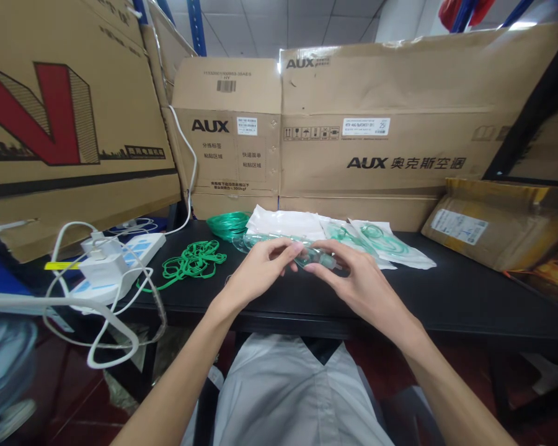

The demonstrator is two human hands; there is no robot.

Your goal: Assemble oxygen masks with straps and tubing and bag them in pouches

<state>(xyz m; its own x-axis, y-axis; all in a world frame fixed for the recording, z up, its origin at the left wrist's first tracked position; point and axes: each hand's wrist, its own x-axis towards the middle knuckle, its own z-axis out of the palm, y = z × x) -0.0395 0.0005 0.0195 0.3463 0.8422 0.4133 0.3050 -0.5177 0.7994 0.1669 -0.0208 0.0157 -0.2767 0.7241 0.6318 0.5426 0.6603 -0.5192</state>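
Observation:
Above the table's front part, my left hand (263,263) is closed, thumb and fingers pinching the left side of a clear green plastic mask (326,260). My right hand (359,271) grips its right side, near a small pale connector. My fingers cover much of the mask, so its full shape is hidden. Just behind the hands lie more clear plastic pieces (242,242), partly covered by my left hand. A coil of green clear tubing (227,224) rests to the left, with a tangle of green elastic cord (193,263) in front of it.
White-backed packs with green tubing (384,238) lie behind my right hand. On the left, a white power strip (142,251) carries plugs and looped cables. Large cardboard boxes (372,142) wall the back of the black table (423,303); a taped carton (502,223) sits at right.

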